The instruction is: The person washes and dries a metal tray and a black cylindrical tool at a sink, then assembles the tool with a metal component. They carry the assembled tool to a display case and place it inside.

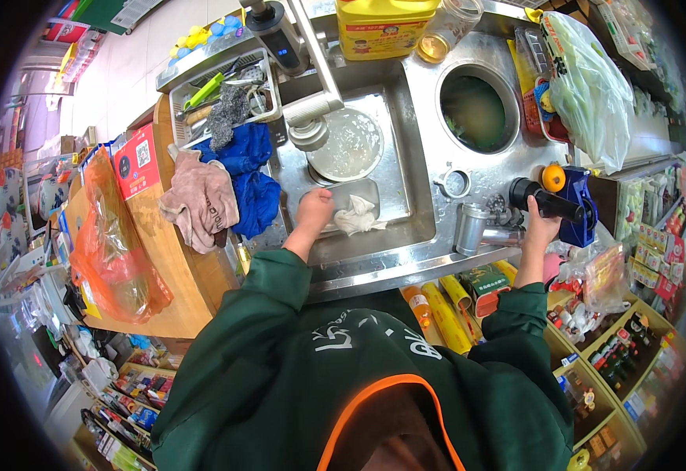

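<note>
Right hand (543,226): closed on a black cylinder (551,202), near side, partway along the body. Fingers on the far side are hidden, so can't tell how full the grip is.

Cylinder sits at the right end of the steel desk (437,250), just left of a blue device (574,185), overlapping it in view. Long axis runs left-right, dropping a bit to the right. Wide round end points left, narrower body points right. Can't tell if it's lifted or resting; right tip is dark against the device, hard to separate.

Near it: orange round item (552,177) just beyond, metal cup (472,228) and clear cylinder (504,236) to the left, ring-shaped metal part (443,183) farther left. Small dark parts between are too cluttered to ID.

Left hand (315,210): fingers curled in, over the sink (420,177), at the left edge of a clear tray (357,191). Fingertips hidden; can't tell if it grips the tray. White cloth (357,217) covers part of the tray. Faucet (319,105) overlaps the bowl (351,141) beyond.
</note>
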Available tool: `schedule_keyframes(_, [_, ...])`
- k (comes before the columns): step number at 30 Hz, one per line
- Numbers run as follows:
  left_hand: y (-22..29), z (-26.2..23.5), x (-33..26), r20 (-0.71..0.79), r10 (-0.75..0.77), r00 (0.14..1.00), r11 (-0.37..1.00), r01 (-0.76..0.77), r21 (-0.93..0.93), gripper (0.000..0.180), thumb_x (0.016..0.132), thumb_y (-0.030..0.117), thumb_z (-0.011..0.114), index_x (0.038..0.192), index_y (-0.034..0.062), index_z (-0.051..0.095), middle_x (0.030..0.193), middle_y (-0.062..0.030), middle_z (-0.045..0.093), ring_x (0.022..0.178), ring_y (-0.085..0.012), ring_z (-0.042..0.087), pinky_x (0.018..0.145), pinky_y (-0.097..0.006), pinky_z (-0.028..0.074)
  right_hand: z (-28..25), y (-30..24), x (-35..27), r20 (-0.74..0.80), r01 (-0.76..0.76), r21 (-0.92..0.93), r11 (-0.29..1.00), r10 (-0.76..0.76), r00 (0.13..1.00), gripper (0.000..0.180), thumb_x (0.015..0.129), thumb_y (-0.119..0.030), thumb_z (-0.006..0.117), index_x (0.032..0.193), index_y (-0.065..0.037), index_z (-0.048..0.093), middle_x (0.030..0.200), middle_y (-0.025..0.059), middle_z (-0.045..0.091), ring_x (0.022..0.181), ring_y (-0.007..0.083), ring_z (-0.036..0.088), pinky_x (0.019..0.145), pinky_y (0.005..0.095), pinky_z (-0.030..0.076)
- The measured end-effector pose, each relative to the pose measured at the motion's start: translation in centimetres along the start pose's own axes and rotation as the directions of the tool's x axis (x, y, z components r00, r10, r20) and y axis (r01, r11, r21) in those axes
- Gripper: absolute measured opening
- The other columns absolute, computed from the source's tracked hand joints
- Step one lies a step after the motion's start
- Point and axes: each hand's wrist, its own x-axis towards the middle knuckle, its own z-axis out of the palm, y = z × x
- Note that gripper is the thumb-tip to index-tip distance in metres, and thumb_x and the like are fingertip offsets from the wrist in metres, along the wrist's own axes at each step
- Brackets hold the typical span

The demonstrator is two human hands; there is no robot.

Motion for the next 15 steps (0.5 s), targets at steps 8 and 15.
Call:
schedule_keyframes(8, [3.9, 2.9, -3.5, -0.036, 0.353, 0.935, 0.805, -0.284, 0.521, 0.029, 0.072, 0.009, 0.067, 0.100, 0.0075, 0.059, 0.102, -0.0150, 0.057, 0.103, -0.0359, 0.057, 0.086, -0.046, 0.046, -2.6, -7.7, -7.0, -0.081, 0.106, -0.174, 0.979, -0.122, 0.989, 0.029, 0.087, -0.007, 0.070, 0.111, 0.003, 0.059, 0.105, 0.0069, 0.062, 0.095, 0.0125, 0.059, 0.086, 0.0242, 0.047])
schedule_keyframes(15, [3.3, 0.2, -0.3, -0.060, 0.231, 0.971, 0.700, -0.123, 0.704, 0.023, 0.081, 0.008, 0.056, 0.102, 0.0076, 0.064, 0.108, -0.0150, 0.065, 0.106, -0.0352, 0.059, 0.089, -0.046, 0.046, 12.1, -11.6, -17.6, 0.885, 0.439, -0.392, 0.808, 0.200, 0.421, 0.051, 0.081, -0.028, 0.070, 0.125, -0.006, 0.057, 0.120, 0.0194, 0.062, 0.112, 0.0324, 0.060, 0.094, 0.0414, 0.049])
